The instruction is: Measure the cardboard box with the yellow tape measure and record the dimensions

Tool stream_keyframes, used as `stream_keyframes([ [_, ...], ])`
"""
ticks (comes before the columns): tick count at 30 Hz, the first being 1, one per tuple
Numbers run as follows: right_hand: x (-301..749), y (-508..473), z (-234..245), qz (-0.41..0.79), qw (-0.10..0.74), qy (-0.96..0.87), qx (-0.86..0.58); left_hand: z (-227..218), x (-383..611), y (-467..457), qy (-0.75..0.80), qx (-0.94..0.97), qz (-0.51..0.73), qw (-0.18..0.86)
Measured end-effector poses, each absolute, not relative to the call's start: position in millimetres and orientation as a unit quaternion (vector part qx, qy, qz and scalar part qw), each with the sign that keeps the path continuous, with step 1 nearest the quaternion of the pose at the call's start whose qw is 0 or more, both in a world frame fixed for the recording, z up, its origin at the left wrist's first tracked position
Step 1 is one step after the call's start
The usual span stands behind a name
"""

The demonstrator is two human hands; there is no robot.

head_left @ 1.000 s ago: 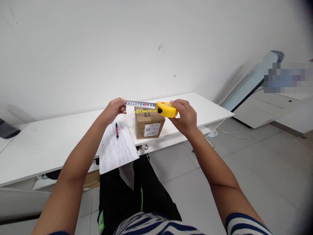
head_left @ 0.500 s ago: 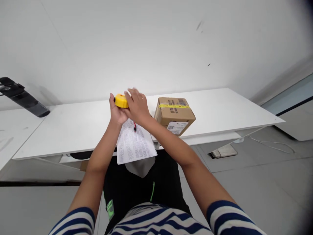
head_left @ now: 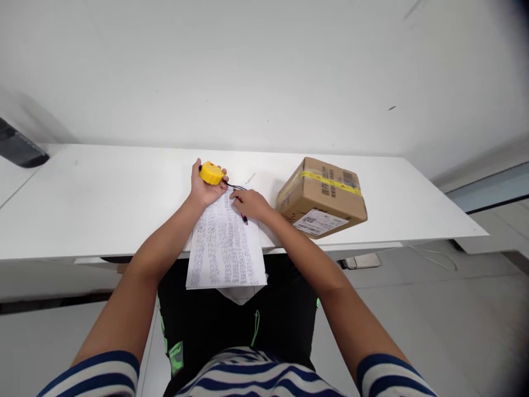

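My left hand point(head_left: 203, 191) is closed around a yellow tape measure point(head_left: 211, 173), held up over the far end of the paper. From the tape measure a black wrist strap point(head_left: 235, 186) trails toward my right hand point(head_left: 253, 205). The fingers of that hand are bent and closed on a red and black pen point(head_left: 244, 219), whose lower end shows beneath them. Under both hands lie sheets of paper point(head_left: 227, 259) covered in handwriting, overhanging the table's front edge.
A taped cardboard box point(head_left: 330, 193) with a shipping label stands right of the paper on the white table point(head_left: 124, 209). A dark cylindrical object point(head_left: 22, 146) is at the far left. The wall point(head_left: 248, 71) runs along the table's back edge.
My right hand has left the tape measure and come down to the pen on the paper. My left hand still holds the tape measure. The view has shifted.
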State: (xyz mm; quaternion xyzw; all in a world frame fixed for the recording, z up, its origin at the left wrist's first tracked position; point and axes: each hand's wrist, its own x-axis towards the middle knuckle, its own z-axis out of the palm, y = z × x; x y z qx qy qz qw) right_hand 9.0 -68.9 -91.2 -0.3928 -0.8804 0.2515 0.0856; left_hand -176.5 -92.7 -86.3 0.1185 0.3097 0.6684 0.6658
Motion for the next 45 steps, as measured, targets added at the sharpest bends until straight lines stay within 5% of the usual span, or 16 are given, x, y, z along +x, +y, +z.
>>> stream_keyframes([
  [7, 66, -51, -105, 0.569, 0.233, -0.738, -0.277, -98, -179, -86, 0.368, 0.163, 0.663, 0.631],
  [14, 57, -75, -123, 0.409, 0.409, -0.735, -0.353, -98, -176, -85, 0.376, 0.189, 0.63, 0.653],
  [26, 55, -76, -133, 0.536, 0.308, -0.716, -0.324, -102, -165, -89, 0.378, 0.28, 0.603, 0.644],
  [39, 52, -81, -124, 0.474, 0.314, -0.729, -0.383, -114, -147, -91, 0.488, 0.419, 0.622, 0.447],
  [45, 52, -80, -126, 0.488, 0.323, -0.716, -0.38, -108, -144, -107, 0.568, 0.551, 0.569, 0.225],
])
